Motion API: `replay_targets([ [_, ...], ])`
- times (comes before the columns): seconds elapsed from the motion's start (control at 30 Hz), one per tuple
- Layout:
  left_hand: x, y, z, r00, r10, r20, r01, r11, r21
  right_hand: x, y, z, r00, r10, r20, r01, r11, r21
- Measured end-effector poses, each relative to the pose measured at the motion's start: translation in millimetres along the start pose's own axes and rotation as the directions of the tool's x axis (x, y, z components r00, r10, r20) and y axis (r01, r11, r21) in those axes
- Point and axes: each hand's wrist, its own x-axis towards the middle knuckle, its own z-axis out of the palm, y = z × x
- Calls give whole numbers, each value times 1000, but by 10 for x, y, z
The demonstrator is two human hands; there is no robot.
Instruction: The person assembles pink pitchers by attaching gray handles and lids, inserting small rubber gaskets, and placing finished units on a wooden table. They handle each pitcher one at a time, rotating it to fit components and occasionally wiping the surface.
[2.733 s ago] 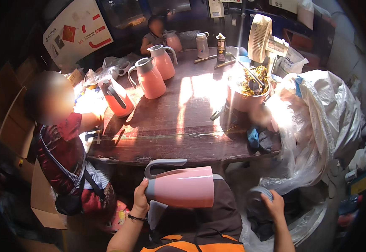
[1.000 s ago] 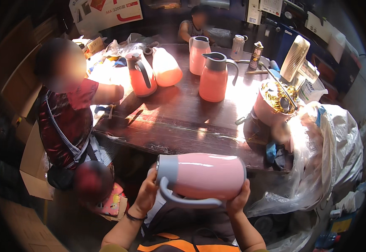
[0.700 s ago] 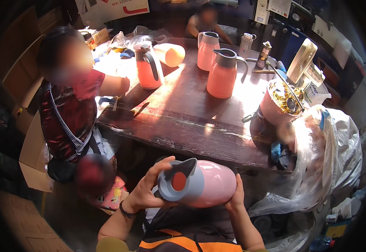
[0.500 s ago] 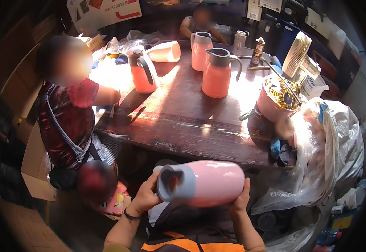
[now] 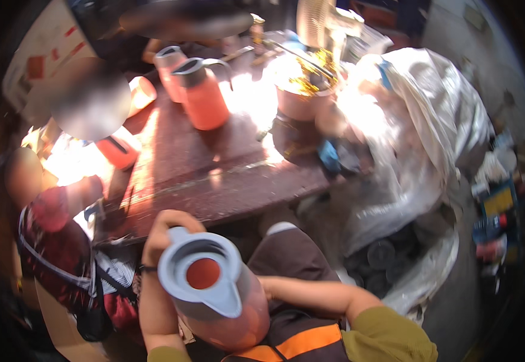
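Pink, with a pale grey collar and spout, the held jug point(image 5: 220, 304) tilts over the wearer's lap point(image 5: 292, 259), in front of the near edge of the surface point(image 5: 256, 181), left of its middle; its open mouth faces up. The left hand point(image 5: 177, 221) has its fingers curled around the handle, while the right hand point(image 5: 266, 288) meets the jug's other side, its fingers too hidden to tell how wide they are. Two upright jugs point(image 5: 205, 102) stand toward the far edge, and a bucket of golden strands point(image 5: 295, 104) stands near the right edge, beside a big white sack point(image 5: 440, 108). Beyond the far left corner, a white board point(image 5: 48, 45) bears red blocks, any lettering blurred. At right, a blue package point(image 5: 500, 202) shows a yellow panel, its print too small to read.
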Motion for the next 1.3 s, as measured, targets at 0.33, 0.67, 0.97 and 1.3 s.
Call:
replay_targets([
  [0.33, -707, -239, 642, 718, -156, -678, 362, 916, 173, -3383, -1653, -1286, -494, -830, -258, 71, 258, -964],
  [0.67, -425, -324, 987, 750, -250, -612, 451, 871, 197, -4249, -2341, -2416, -233, -970, -64, -972, 234, -1],
  [0.97, -392, -371, 1033, 776, -325, -541, 552, 765, 332, -3255, -1362, -874, -412, -909, -58, 62, 36, -997],
  [1.3, -344, -351, 1226, 910, -175, -376, 368, 761, 535, -1702, -1076, 362, 539, -842, 8, 130, 73, -989],
])
